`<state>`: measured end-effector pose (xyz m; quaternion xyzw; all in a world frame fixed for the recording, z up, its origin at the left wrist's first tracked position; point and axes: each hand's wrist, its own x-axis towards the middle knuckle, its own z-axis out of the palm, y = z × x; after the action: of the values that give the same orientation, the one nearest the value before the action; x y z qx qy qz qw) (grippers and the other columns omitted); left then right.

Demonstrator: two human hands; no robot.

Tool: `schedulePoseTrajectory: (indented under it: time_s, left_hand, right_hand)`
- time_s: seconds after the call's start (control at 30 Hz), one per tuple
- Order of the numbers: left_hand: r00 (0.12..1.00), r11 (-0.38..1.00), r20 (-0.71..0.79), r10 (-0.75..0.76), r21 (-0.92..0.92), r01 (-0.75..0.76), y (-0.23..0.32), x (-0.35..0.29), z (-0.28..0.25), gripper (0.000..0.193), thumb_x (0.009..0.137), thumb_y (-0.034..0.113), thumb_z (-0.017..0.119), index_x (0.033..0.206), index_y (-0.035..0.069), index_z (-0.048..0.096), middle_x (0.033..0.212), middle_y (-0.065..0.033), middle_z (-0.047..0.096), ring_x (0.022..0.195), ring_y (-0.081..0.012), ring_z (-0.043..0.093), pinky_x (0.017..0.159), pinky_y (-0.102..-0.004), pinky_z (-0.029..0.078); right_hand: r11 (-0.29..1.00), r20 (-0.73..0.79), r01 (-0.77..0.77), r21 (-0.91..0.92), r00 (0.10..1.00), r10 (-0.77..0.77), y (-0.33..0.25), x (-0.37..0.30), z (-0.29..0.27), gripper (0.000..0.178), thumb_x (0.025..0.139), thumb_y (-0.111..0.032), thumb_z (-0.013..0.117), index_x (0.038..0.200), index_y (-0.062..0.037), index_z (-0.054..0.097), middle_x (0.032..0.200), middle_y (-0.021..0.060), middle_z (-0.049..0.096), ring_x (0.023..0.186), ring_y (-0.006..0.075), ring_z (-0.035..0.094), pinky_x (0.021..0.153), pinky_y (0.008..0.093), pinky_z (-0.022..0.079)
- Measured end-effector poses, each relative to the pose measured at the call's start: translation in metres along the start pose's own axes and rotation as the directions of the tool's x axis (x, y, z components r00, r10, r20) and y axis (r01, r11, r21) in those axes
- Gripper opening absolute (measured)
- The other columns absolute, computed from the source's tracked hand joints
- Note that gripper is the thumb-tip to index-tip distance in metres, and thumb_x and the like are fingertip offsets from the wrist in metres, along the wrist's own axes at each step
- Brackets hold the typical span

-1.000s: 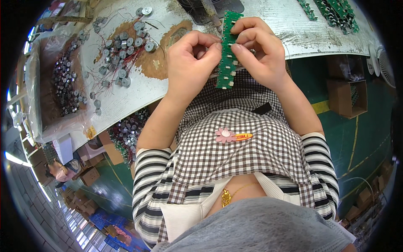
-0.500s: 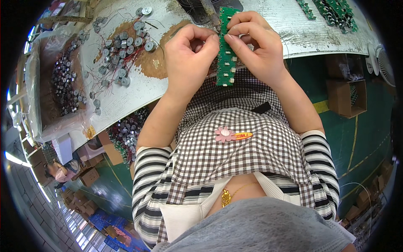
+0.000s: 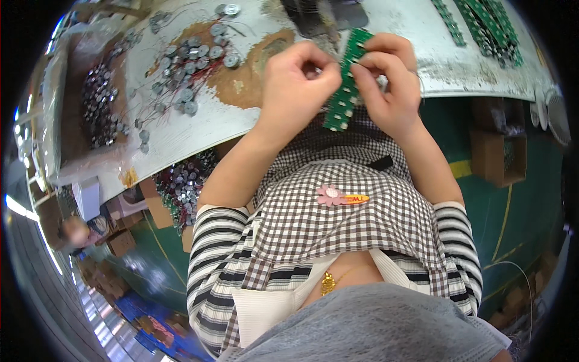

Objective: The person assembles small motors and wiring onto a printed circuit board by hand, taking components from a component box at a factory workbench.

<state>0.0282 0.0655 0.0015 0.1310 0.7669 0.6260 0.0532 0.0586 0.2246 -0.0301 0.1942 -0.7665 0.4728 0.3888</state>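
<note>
the item in hand is a green circuit board (image 3: 344,99), a long narrow strip with small white parts along its face. it is held up between the two hands, in front of the body and near the front edge of the worktop (image 3: 449,75), tilted with its top end toward the right.

the right hand (image 3: 392,84) is closed on the board's upper right side, thumb on the near face and fingers bent about the edge. the left hand (image 3: 298,87) is curled, with its thumb tip at the board's left edge; whether it grips the board or something small cannot be told, since the other fingertips are hidden.

the worktop is white and worn, with brown patches. to the left lies a loose group of small round metal motors (image 3: 196,60) with thin red wires. further left stands an open box (image 3: 71,123) with plastic sheeting at its sides, containing more metal parts. at the far right of the worktop lie a bundle of green boards (image 3: 494,33) and, just beside it, a separate green strip (image 3: 448,21).

a dark object (image 3: 304,15) stands beyond the hands. below, a cardboard box (image 3: 506,166) rests on the green floor (image 3: 476,223). the wearer has a checked apron (image 3: 356,232) bearing a pink flower clip (image 3: 330,195).
</note>
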Motion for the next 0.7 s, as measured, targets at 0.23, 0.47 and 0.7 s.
schedulePoseTrajectory:
  time_s: [0.23,0.47,0.7]
  left_hand:
    - [0.95,0.958,0.296,0.095,0.233,-0.168,0.012,0.021,-0.036,0.023,0.079,0.014,0.071,0.096,0.0,0.064,0.074,-0.0022,0.063,0.064,-0.0052,0.056,0.057,-0.0205,0.045]
    - [0.848,0.371,0.092,0.522,0.871,-0.323,0.016,0.132,-0.181,0.014,0.08,0.012,0.058,0.087,0.007,0.069,0.09,-0.0142,0.063,0.094,-0.0332,0.058,0.084,-0.0422,0.047]
    - [0.709,0.227,0.346,0.615,0.783,-0.579,-0.07,0.218,-0.238,0.019,0.079,0.012,0.052,0.083,0.002,0.068,0.092,-0.0168,0.062,0.098,-0.0347,0.055,0.084,-0.0463,0.045]
  right_hand:
    - [0.976,-0.035,-0.14,0.164,0.988,0.148,0.004,-0.003,-0.003,0.007,0.08,0.005,0.065,0.084,0.0042,0.059,0.089,0.0106,0.061,0.069,0.0104,0.057,0.058,0.0206,0.047]
    - [0.864,0.035,-0.372,0.34,0.923,0.384,-0.001,-0.003,-0.001,0.003,0.085,0.005,0.06,0.084,0.0043,0.057,0.094,0.0087,0.059,0.067,0.0055,0.055,0.056,0.0164,0.044]
    - [0.858,0.095,-0.413,0.306,0.91,0.405,0.003,-0.001,-0.002,0.004,0.085,0.004,0.06,0.085,0.0033,0.056,0.096,0.0076,0.057,0.068,0.0058,0.055,0.056,0.0178,0.047]
